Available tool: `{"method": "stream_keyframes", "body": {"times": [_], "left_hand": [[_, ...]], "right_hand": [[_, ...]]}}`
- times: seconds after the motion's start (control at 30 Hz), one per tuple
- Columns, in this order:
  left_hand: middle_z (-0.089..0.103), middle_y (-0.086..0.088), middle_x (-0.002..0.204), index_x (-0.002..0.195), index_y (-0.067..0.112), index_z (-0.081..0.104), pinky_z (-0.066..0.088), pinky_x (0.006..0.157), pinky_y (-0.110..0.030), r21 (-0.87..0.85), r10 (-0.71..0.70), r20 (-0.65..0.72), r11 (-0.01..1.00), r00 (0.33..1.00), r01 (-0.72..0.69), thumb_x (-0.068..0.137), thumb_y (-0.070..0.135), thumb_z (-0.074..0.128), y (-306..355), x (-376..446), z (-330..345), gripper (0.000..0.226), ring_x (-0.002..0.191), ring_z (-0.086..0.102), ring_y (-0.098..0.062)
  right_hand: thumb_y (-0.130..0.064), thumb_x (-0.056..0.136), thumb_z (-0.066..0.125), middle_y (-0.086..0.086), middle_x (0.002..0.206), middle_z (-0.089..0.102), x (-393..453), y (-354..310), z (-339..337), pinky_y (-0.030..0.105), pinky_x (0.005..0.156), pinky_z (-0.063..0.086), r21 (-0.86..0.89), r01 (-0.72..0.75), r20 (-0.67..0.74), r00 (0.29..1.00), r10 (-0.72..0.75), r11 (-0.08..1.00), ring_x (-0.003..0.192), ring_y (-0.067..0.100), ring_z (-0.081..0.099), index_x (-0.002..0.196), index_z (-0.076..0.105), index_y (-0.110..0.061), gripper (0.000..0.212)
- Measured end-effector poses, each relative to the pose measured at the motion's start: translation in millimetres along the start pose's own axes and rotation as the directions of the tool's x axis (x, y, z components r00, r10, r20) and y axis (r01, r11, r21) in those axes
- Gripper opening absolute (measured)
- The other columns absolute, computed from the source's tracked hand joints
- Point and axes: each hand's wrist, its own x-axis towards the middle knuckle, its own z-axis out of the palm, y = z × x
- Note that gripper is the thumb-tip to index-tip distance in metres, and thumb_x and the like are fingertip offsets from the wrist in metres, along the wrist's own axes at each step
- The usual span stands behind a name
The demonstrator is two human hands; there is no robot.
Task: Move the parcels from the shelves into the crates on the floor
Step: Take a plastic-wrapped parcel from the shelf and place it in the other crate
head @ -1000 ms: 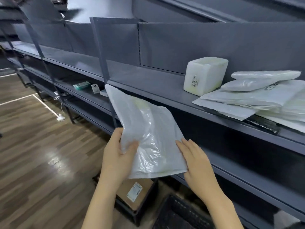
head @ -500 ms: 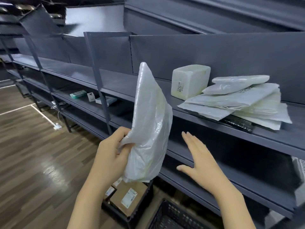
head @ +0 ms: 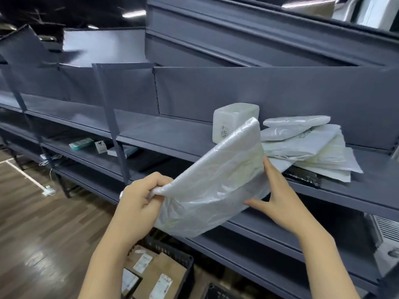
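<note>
A flat white plastic parcel hangs in front of the grey shelves, tilted with one corner up. My left hand grips its lower left corner with curled fingers. My right hand holds its right edge between thumb and fingers. Behind it on the shelf stand a white block parcel and a pile of flat white mailers. Below, a black crate on the floor holds several brown cardboard parcels with white labels.
A second black crate shows at the bottom edge. Small boxes lie on a lower shelf at left. Wooden floor with a white line and a cable spreads to the left. A white appliance sits at lower right.
The parcel swung from upright to a slanted spread. My right hand, which was open beside it, has taken hold of its right edge. The view rose and turned toward the shelf.
</note>
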Motion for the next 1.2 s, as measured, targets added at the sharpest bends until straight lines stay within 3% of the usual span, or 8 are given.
{"method": "stream_keyframes", "body": {"times": [0.2, 0.3, 0.37, 0.5, 0.63, 0.77, 1.03, 1.2], "left_hand": [[0.069, 0.012, 0.085, 0.068, 0.026, 0.060, 0.045, 0.069, -0.011, -0.136, -0.024, -0.126, 0.991, 0.992, 0.007, 0.082, -0.020, 0.046, -26, 14, -11, 0.050, 0.086, 0.062, 0.001], [0.071, 0.010, 0.089, 0.061, 0.023, 0.052, 0.044, 0.079, -0.007, -0.189, -0.076, -0.205, 0.981, 0.976, 0.037, 0.082, -0.023, 0.044, -39, 23, -14, 0.052, 0.103, 0.060, -0.002], [0.069, 0.015, 0.098, 0.064, 0.031, 0.055, 0.040, 0.088, -0.010, -0.144, -0.090, -0.243, 0.988, 0.966, 0.056, 0.079, -0.024, 0.044, -46, 31, -17, 0.058, 0.113, 0.056, -0.007], [0.048, 0.025, 0.121, 0.102, 0.046, 0.052, 0.028, 0.090, -0.004, -0.019, -0.067, -0.306, 0.998, 0.950, 0.064, 0.083, -0.012, 0.054, -45, 37, -23, 0.061, 0.121, 0.044, -0.002], [0.051, 0.033, 0.107, 0.092, 0.075, 0.043, 0.038, 0.081, -0.012, -0.125, -0.125, -0.274, 0.988, 0.954, 0.094, 0.088, 0.003, 0.058, -45, 33, -27, 0.074, 0.097, 0.047, 0.022], [0.053, 0.020, 0.129, 0.127, 0.038, 0.053, 0.037, 0.100, -0.024, -0.166, -0.187, -0.230, 0.975, 0.955, 0.151, 0.093, 0.008, 0.054, -65, 34, -32, 0.045, 0.114, 0.048, 0.006], [0.041, 0.013, 0.138, 0.132, 0.031, 0.042, 0.028, 0.106, -0.030, -0.030, -0.231, -0.248, 0.973, 0.941, 0.231, 0.085, 0.019, 0.066, -86, 35, -22, 0.053, 0.132, 0.034, -0.008], [0.035, 0.012, 0.141, 0.106, 0.051, 0.038, 0.023, 0.109, -0.030, 0.006, -0.143, -0.292, 0.989, 0.946, 0.151, 0.075, 0.011, 0.076, -86, 39, -21, 0.063, 0.138, 0.028, -0.013]], "right_hand": [[-0.026, 0.067, 0.084, -0.033, 0.134, 0.044, 5, -11, 2, 0.018, 0.100, 0.037, 0.126, -0.065, 0.022, 0.998, 0.063, 0.990, 0.123, -0.011, 0.041, 0.143, 0.015, -0.054, 0.107], [-0.030, 0.073, 0.078, -0.016, 0.098, 0.067, 7, -15, 13, 0.025, 0.083, 0.049, -0.051, -0.041, 0.050, 0.998, 0.043, 0.998, 0.095, 0.004, 0.061, 0.106, 0.063, -0.043, 0.039], [-0.030, 0.079, 0.070, -0.011, 0.077, 0.064, 11, -17, 24, 0.031, 0.072, 0.049, -0.167, 0.015, 0.014, 1.000, -0.013, 0.986, 0.082, 0.019, 0.058, 0.079, 0.066, -0.033, 0.005], [-0.022, 0.071, 0.053, -0.021, 0.094, 0.070, 19, -16, 39, 0.036, 0.080, 0.046, -0.264, 0.205, -0.275, 0.920, -0.278, 0.942, 0.089, 0.020, 0.058, 0.098, 0.073, -0.033, 0.035], [-0.003, 0.063, 0.058, -0.004, 0.114, 0.067, 24, -14, 45, 0.033, 0.097, 0.041, -0.331, 0.224, -0.388, 0.853, -0.349, 0.916, 0.106, 0.021, 0.059, 0.110, 0.070, -0.017, 0.051], [-0.005, 0.064, 0.059, -0.002, 0.115, 0.067, 25, -20, 49, 0.025, 0.097, 0.036, -0.354, 0.234, -0.396, 0.840, -0.372, 0.905, 0.105, 0.016, 0.056, 0.111, 0.069, -0.015, 0.049], [-0.004, 0.066, 0.082, -0.004, 0.107, 0.068, 18, -20, 56, 0.019, 0.085, 0.039, -0.345, 0.118, -0.434, 0.859, -0.270, 0.931, 0.097, 0.013, 0.057, 0.107, 0.068, -0.015, 0.045], [-0.024, 0.080, 0.072, -0.024, 0.104, 0.064, 15, -16, 41, 0.010, 0.086, 0.039, -0.169, 0.125, -0.304, 0.937, -0.172, 0.978, 0.099, -0.004, 0.057, 0.104, 0.065, -0.037, 0.028]]}}
